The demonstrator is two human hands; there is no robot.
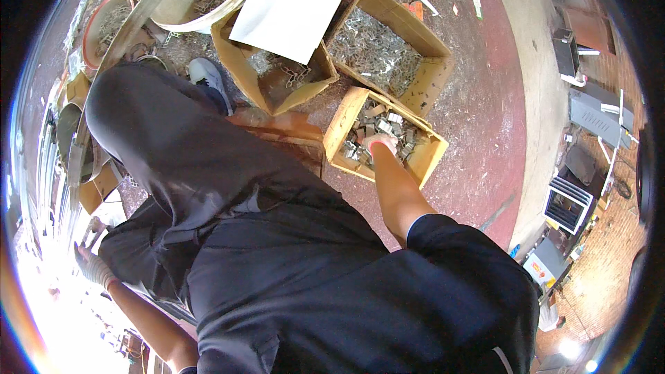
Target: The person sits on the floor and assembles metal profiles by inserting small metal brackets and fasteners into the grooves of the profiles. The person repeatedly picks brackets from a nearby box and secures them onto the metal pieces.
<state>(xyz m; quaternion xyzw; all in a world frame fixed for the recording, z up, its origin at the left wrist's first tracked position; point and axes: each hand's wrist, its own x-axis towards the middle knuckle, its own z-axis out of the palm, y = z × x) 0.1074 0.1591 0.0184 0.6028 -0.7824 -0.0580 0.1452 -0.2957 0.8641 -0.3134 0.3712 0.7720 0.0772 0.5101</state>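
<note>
Some metal pieces (pixel 388 123) are lying in the yellow box (pixel 341 126), right hand (pixel 383 144) sitting among them; can't tell finger grip. Left hand (pixel 97 268) is sitting beside the trousers (pixel 156 142), glare obscuring finger state.

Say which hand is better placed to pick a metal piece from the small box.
Probably the right hand: it reaches inside the small box, at the metal pieces. The left hand is well away, toward the picture's left edge.
</note>
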